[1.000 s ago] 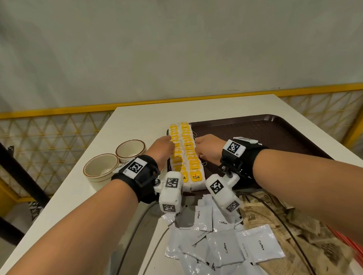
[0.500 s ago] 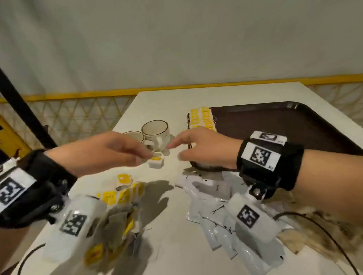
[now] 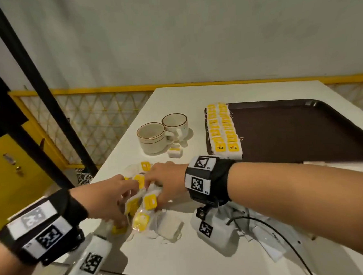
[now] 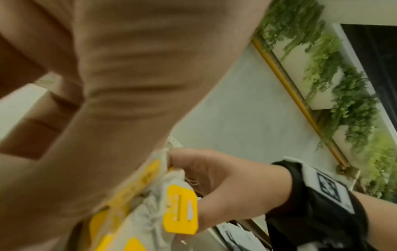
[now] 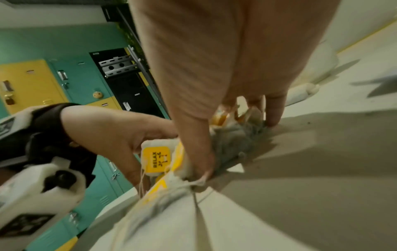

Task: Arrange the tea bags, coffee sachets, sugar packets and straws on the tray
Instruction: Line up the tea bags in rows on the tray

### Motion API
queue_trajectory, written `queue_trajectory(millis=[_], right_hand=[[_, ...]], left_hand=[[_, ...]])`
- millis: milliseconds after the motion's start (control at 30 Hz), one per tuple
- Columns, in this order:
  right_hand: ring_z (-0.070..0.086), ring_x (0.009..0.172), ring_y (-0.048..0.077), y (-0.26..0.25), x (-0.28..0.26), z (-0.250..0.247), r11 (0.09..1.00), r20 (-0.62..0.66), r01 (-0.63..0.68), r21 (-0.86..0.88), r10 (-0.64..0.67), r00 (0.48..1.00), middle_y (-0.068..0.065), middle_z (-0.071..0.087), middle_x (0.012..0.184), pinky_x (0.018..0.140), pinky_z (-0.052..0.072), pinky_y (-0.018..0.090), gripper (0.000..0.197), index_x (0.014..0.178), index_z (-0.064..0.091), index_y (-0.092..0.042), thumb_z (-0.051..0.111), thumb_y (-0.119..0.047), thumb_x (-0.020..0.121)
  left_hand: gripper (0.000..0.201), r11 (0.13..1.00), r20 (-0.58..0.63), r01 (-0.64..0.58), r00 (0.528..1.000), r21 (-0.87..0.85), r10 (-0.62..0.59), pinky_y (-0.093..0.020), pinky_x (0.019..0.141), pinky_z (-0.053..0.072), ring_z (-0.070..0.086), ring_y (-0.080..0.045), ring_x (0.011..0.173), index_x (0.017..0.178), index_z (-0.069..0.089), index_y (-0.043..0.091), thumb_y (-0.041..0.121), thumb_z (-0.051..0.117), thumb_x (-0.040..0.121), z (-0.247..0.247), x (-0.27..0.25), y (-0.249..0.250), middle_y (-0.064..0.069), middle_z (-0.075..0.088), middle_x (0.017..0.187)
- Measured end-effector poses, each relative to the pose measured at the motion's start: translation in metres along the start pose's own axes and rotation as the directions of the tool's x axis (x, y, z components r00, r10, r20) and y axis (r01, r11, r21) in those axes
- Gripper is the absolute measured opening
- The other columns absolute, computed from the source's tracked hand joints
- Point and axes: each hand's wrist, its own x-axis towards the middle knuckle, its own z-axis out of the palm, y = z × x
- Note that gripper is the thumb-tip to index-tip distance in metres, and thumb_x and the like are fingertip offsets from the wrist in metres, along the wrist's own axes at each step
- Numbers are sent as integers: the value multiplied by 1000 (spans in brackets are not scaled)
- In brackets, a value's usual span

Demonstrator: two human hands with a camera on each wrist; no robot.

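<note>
Paper tea bags (image 3: 145,200) are light, limp, with tangling strings; grasp bag bodies, not tags. Left hand (image 3: 108,200) and right hand (image 3: 168,183) both clutch the pile.

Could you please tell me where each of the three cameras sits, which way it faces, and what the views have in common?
Head: worn on the head, looking forward and down at the table, tray and two cups; both forearms and both hands show.
Left wrist: under the left wrist, looking along the left hand toward the wall; the right hand shows too.
Right wrist: under the right wrist, looking along the right hand toward lockers; the left hand shows too.
Shared: all three show both hands gathering the loose tea bags.
</note>
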Motion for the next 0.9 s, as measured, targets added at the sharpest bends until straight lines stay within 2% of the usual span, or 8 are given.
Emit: queue_trajectory(millis=[133, 367, 433, 500, 567, 667, 733, 900], right_hand=[[55, 105, 29, 14, -4, -3, 1000, -103, -23, 3, 23, 994, 13, 54, 118, 72, 32, 24, 35, 116, 61, -12, 70, -22, 83], [51, 76, 5, 54, -36, -29, 934, -249, -119, 338, 210, 945, -10, 53, 88, 57, 36, 4, 22, 103, 63, -18, 71, -17, 83], [59, 71, 8, 63, -54, -37, 711, -232, -63, 700, 310, 922, -2, 62, 86, 64, 48, 8, 19, 93, 61, -17, 72, -7, 81], [63, 74, 15, 72, -74, -43, 306, -159, 46, 951, 354, 922, 8, 64, 89, 68, 57, 23, 18, 91, 60, -13, 67, 2, 84], [60, 74, 15, 79, -93, -43, -57, -97, 126, 990, 368, 925, 8, 62, 89, 67, 58, 29, 16, 89, 58, -11, 62, 4, 85], [58, 84, 20, 85, -116, -37, -420, -44, 227, 878, 403, 914, 15, 59, 97, 68, 59, 34, 23, 96, 59, -5, 61, 4, 75], [61, 96, 27, 89, -129, -29, -514, -45, 294, 806, 441, 896, 20, 64, 106, 72, 60, 37, 31, 102, 60, -2, 57, 5, 71], [59, 115, 38, 102, -157, -20, -556, -129, 393, 732, 453, 882, 23, 61, 124, 86, 54, 46, 24, 96, 70, 1, 57, -13, 83]], left_hand=[[35, 997, -64, -53, 997, -52, 50, -12, 56, 42, 61, -12, 79, 74, 43, 32, 19, 75, 75, -3, 19, -2, 10, 52, 88], [13, 962, -64, -106, 994, -251, 93, -17, 56, 48, 57, -5, 57, 78, 59, 24, 18, 70, 83, -12, 35, 2, 5, 60, 74], [14, 953, -168, -154, 979, -260, 112, -24, 66, 49, 56, -8, 65, 76, 61, 28, 24, 73, 81, -19, 38, 3, 2, 63, 79], [12, 906, -292, -207, 952, -370, 98, -31, 75, 51, 61, -16, 79, 75, 64, 27, 27, 76, 79, -27, 38, 11, 0, 67, 85], [13, 786, -407, -307, 910, -536, 77, -32, 79, 51, 65, -14, 87, 77, 64, 23, 23, 77, 78, -33, 41, 27, 4, 69, 94], [13, 372, -453, -433, 891, -821, 37, -32, 82, 55, 67, -19, 101, 77, 58, 9, 3, 69, 82, -39, 52, 67, -9, 70, 108], [15, 92, -431, -431, 902, -897, 27, -35, 72, 59, 63, -34, 99, 77, 53, 7, -2, 63, 85, -41, 63, 95, -25, 62, 100], [15, -224, -399, -396, 916, -891, -35, -33, 56, 59, 70, -27, 67, 77, 50, 5, -1, 60, 86, -50, 96, 153, -13, 69, 74]])
